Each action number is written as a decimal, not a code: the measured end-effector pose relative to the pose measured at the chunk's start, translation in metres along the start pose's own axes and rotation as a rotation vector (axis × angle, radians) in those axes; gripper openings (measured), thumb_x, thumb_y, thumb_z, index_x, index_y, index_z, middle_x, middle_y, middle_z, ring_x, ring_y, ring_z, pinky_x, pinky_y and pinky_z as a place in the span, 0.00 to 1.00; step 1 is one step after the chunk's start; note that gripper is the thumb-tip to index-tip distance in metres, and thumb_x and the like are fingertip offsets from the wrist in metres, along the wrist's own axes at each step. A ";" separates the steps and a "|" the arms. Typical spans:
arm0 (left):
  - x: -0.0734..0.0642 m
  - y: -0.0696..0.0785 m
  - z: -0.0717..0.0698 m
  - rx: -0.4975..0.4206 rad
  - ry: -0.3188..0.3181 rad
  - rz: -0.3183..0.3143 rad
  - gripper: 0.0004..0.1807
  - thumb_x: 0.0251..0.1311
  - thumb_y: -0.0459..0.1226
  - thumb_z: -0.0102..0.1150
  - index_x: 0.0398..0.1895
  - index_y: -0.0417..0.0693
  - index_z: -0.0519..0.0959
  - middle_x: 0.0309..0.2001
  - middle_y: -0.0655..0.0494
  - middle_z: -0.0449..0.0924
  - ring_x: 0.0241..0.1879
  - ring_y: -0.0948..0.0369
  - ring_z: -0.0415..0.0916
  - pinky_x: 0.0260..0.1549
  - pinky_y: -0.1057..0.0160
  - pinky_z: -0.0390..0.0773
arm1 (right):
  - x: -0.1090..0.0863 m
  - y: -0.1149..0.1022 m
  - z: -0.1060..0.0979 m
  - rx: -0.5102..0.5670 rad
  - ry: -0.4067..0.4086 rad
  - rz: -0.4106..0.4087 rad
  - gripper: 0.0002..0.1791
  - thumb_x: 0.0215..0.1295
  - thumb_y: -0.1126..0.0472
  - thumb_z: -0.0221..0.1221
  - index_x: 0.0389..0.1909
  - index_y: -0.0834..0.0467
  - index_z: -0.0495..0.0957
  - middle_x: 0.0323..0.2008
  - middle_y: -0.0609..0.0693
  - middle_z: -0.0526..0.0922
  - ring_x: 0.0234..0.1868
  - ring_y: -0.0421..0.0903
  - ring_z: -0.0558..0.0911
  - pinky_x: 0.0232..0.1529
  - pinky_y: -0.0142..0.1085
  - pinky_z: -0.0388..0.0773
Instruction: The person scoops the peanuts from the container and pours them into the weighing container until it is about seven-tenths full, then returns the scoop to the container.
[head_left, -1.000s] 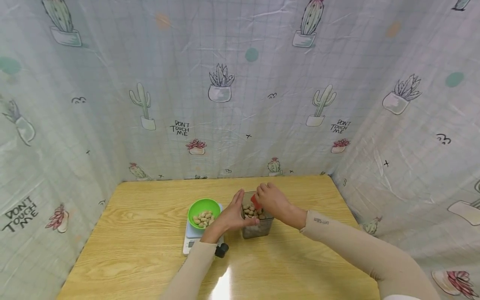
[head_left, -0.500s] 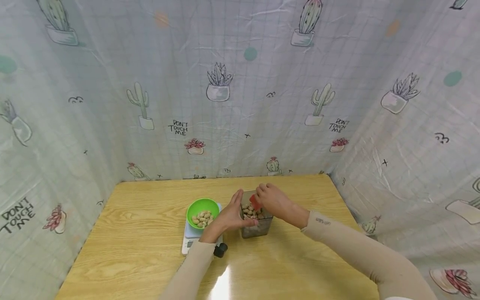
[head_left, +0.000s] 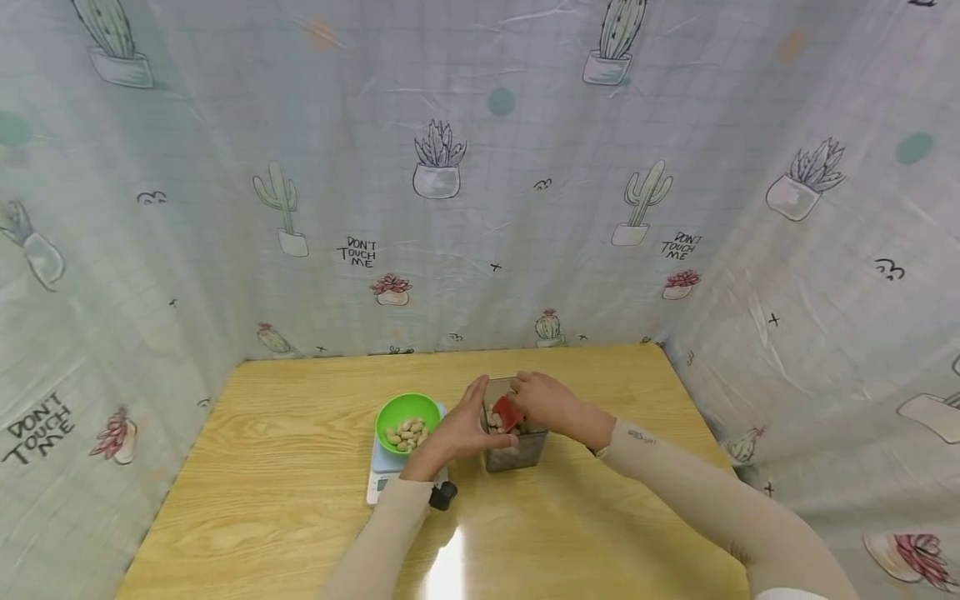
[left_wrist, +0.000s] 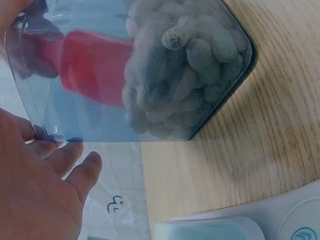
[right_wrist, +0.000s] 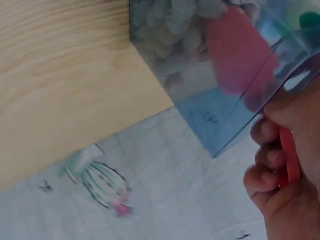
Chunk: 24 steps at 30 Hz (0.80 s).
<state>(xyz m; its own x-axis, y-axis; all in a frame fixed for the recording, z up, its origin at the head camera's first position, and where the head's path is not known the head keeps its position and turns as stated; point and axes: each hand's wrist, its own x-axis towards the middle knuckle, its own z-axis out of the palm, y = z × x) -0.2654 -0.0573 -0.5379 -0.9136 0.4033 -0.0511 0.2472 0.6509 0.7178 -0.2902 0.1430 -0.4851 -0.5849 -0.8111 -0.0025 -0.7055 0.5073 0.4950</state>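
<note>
A clear plastic container [head_left: 517,457] stands on the table, partly filled with unshelled peanuts [left_wrist: 200,60]. My left hand [head_left: 459,427] holds its left side near the rim, thumb across the front and fingertips against the wall. My right hand [head_left: 550,402] reaches over the rim from the right. Its fingers curl round the handle of a red scoop [head_left: 507,413], as the right wrist view also shows [right_wrist: 290,165]. Through the wall, in the left wrist view, the scoop's head [left_wrist: 95,65] meets the peanut pile; its front edge is hidden among them.
Left of the container, a green bowl [head_left: 405,407] with several peanuts [head_left: 408,434] sits on a white kitchen scale [head_left: 377,496]. The left forearm partly covers the scale. A black device [head_left: 444,496] is at the left wrist. A patterned curtain [head_left: 480,208] surrounds the wooden table [head_left: 285,450].
The red scoop has turned and shifted slightly left and down within the container, so more of its face shows from above. My right hand moved a little with it. The left hand stays put.
</note>
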 end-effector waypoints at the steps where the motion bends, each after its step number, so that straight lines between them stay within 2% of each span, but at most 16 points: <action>1: 0.000 0.000 0.000 -0.004 0.003 0.002 0.70 0.43 0.68 0.68 0.80 0.55 0.36 0.81 0.51 0.38 0.71 0.45 0.63 0.63 0.48 0.71 | 0.000 0.002 0.002 0.028 0.006 0.003 0.14 0.59 0.54 0.69 0.45 0.52 0.85 0.41 0.47 0.84 0.43 0.45 0.80 0.46 0.36 0.80; 4: 0.001 0.000 0.000 -0.006 -0.002 0.007 0.70 0.44 0.68 0.68 0.80 0.55 0.36 0.81 0.50 0.37 0.72 0.46 0.61 0.64 0.48 0.70 | -0.004 0.005 0.008 0.091 0.014 0.024 0.11 0.59 0.58 0.69 0.43 0.53 0.85 0.37 0.48 0.84 0.40 0.45 0.79 0.43 0.36 0.81; 8: -0.001 0.001 -0.003 0.002 0.000 0.006 0.69 0.44 0.68 0.68 0.80 0.55 0.37 0.80 0.49 0.38 0.71 0.44 0.61 0.64 0.46 0.70 | -0.006 0.001 0.009 0.060 0.053 0.043 0.11 0.60 0.56 0.68 0.43 0.53 0.84 0.36 0.48 0.82 0.39 0.46 0.78 0.40 0.37 0.80; 11: -0.001 0.000 -0.004 0.003 0.002 0.013 0.68 0.44 0.68 0.67 0.80 0.55 0.37 0.80 0.48 0.38 0.71 0.45 0.62 0.64 0.47 0.71 | -0.006 0.000 0.004 0.043 0.058 0.010 0.10 0.61 0.56 0.67 0.43 0.53 0.84 0.37 0.48 0.81 0.40 0.45 0.79 0.41 0.36 0.80; 16: 0.001 -0.002 -0.002 -0.010 -0.028 0.013 0.68 0.44 0.69 0.67 0.80 0.57 0.36 0.81 0.53 0.36 0.73 0.46 0.59 0.65 0.47 0.70 | -0.007 0.006 -0.003 0.082 0.003 -0.026 0.09 0.61 0.60 0.67 0.43 0.51 0.85 0.38 0.47 0.82 0.41 0.44 0.80 0.43 0.34 0.81; 20: 0.000 -0.001 -0.004 -0.015 -0.032 0.003 0.69 0.44 0.69 0.67 0.80 0.57 0.36 0.81 0.54 0.36 0.72 0.46 0.61 0.64 0.46 0.70 | -0.004 0.005 -0.002 0.112 0.015 -0.027 0.12 0.60 0.57 0.68 0.44 0.52 0.85 0.38 0.48 0.83 0.41 0.46 0.80 0.45 0.37 0.81; 24: -0.001 -0.001 -0.005 -0.020 -0.024 -0.009 0.69 0.44 0.67 0.69 0.80 0.56 0.37 0.81 0.54 0.37 0.72 0.46 0.60 0.65 0.46 0.69 | -0.003 0.006 -0.001 0.159 0.025 -0.058 0.08 0.61 0.57 0.67 0.42 0.52 0.85 0.34 0.47 0.81 0.37 0.43 0.78 0.39 0.34 0.80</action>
<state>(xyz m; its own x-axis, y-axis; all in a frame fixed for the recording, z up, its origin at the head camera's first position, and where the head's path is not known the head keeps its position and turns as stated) -0.2667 -0.0614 -0.5356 -0.9079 0.4127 -0.0737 0.2323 0.6415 0.7311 -0.2924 0.1484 -0.4809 -0.5324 -0.8465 -0.0048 -0.7935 0.4970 0.3512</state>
